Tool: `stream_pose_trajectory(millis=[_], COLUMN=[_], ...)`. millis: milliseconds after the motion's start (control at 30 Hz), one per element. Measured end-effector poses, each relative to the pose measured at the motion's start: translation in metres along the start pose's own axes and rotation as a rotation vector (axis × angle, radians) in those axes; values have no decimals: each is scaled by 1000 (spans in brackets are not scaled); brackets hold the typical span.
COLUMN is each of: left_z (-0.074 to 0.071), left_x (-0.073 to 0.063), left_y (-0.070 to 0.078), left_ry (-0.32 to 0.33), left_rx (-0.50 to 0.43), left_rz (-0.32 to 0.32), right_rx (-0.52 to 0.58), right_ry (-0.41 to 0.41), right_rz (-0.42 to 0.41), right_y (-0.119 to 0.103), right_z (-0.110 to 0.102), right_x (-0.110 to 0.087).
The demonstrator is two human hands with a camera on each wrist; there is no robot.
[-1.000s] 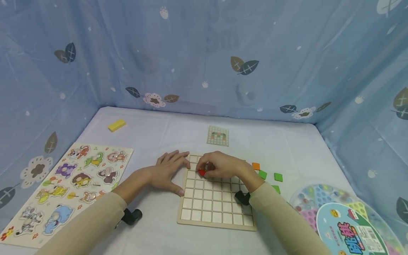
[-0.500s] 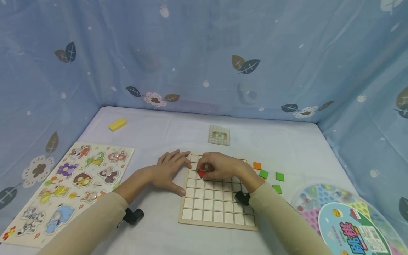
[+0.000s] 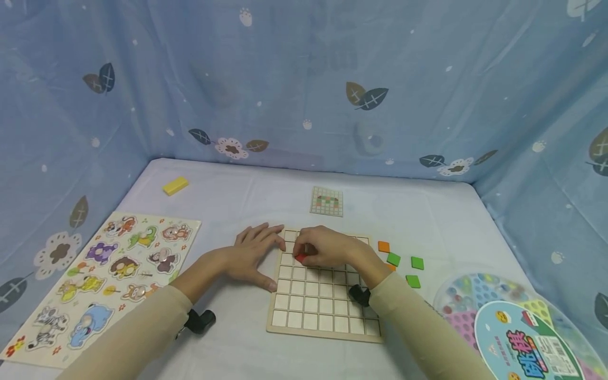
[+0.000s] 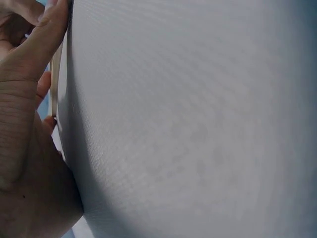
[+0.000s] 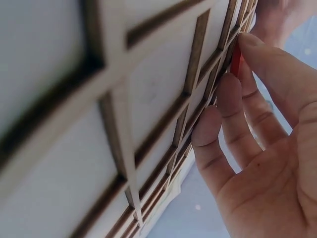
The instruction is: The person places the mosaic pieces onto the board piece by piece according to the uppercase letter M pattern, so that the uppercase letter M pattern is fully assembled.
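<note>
A wooden grid board (image 3: 309, 306) lies on the white table in the head view. Over a cell near its far left corner, my right hand (image 3: 330, 247) pinches a small red tile (image 3: 300, 258) between thumb and fingers. In the right wrist view the red tile (image 5: 236, 60) stands on edge against the grid slats, with the other fingertips right at the board. My left hand (image 3: 254, 257) rests beside the board's left edge, fingers spread, index fingertip and thumb at the frame. The left wrist view shows mostly white cloth and part of this hand (image 4: 25, 99).
Loose green tiles (image 3: 417, 263) and orange tiles (image 3: 383, 246) lie right of the board. Behind it is a small pattern card (image 3: 326, 201). An animal puzzle board (image 3: 114, 285) and yellow block (image 3: 175, 186) are at left, a round marble-game box (image 3: 522, 338) at right.
The red tile has turned slightly between the right fingers, and a little less of it shows. Both hands keep nearly the same places on the board.
</note>
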State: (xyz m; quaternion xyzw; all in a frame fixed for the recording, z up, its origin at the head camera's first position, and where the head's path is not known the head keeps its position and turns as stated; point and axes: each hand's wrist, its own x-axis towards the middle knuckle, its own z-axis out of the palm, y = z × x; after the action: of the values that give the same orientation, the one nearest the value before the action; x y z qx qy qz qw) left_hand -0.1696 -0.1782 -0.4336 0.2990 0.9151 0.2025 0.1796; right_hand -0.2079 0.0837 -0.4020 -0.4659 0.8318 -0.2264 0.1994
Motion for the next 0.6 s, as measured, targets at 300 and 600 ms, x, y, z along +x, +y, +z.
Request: stream_pose_trajectory(millis=[300,600], left_z=[1,2], left_x=[1,2], left_y=[-2,-3], left_ry=[-1,4], left_rx=[-3,-4], left_rz=[-5,-6], right_rx=[63,69], right_ry=[-6,-20], right_rz=[-26,-35], right_y=[2,4], right_z=[0,1], right_x=[0,-1])
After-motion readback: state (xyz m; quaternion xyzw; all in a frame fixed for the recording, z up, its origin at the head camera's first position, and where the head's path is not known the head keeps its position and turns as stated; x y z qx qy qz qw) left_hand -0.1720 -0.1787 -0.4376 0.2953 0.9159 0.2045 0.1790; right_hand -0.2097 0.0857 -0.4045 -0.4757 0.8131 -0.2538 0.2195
